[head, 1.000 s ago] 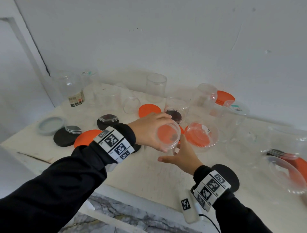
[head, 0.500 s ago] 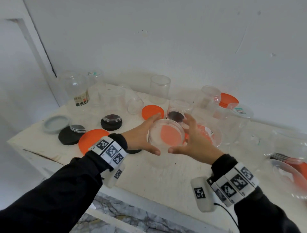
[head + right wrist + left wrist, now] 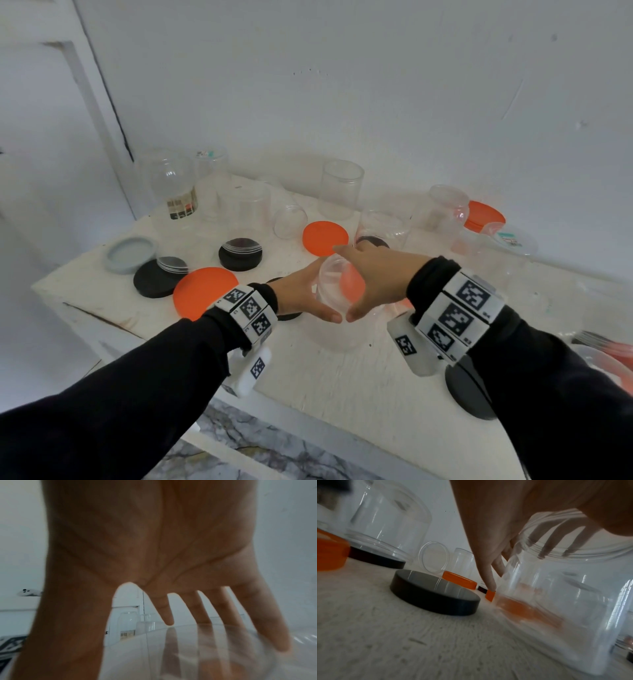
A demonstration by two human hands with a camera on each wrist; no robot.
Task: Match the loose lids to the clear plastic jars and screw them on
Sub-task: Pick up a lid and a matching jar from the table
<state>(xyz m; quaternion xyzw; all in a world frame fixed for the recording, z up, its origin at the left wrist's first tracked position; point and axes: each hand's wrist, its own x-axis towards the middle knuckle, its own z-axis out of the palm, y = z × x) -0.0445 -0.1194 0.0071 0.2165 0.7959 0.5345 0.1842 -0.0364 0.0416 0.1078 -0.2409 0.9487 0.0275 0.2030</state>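
A clear plastic jar [image 3: 334, 329] stands upright and lidless on the white table [image 3: 342, 394], near its middle. My left hand [image 3: 298, 294] lies against its left side and my right hand [image 3: 376, 277] against its right side; the thumbs nearly meet in front. In the left wrist view my left hand [image 3: 488, 534] points straight fingers down along the jar [image 3: 556, 601]. In the right wrist view my right hand [image 3: 137, 547] spreads straight fingers over the jar [image 3: 205, 649]. An orange lid [image 3: 352, 284] shows through the jar wall. Loose lids lie around: orange [image 3: 325, 238], larger orange [image 3: 202, 291], black [image 3: 435, 592].
Several empty clear jars [image 3: 342, 192] stand along the back wall, one with an orange lid [image 3: 483, 216] on it. A grey lid [image 3: 130, 253] and black lids [image 3: 154, 279] lie at the left. Another black lid [image 3: 469, 394] sits by my right forearm near the front edge.
My left hand slid from the jar's mouth to its left side. My right hand rose from below onto the right side. Both thumbs closed in front of the jar.
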